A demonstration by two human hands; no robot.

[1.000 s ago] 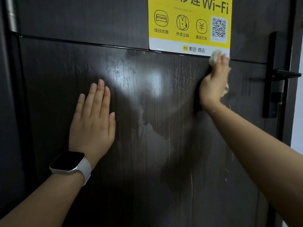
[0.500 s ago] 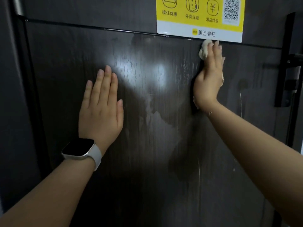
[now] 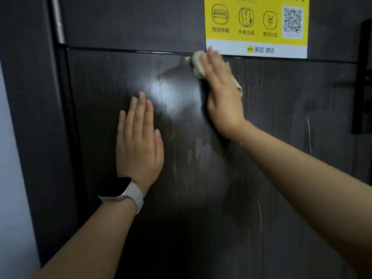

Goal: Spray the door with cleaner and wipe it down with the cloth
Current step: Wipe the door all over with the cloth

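Right hand [image 3: 222,93], fingers straight, presses the crumpled off-white cloth [image 3: 197,65] flat against the dark wood-grain door [image 3: 281,158]; cloth protrudes past the fingertips. Left hand [image 3: 138,141] rests flat, holding nothing.

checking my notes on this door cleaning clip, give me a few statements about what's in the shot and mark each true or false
1. The right hand presses a pale cloth flat against the door. True.
2. The left hand holds a spray bottle. False: it lies flat on the door with straight fingers and holds nothing.
3. The cloth sits just below the yellow sticker. True.
4. A watch is worn on the right wrist. False: it is on the left wrist.
5. The cloth is down near the bottom of the door. False: it is up by the groove under the sticker.
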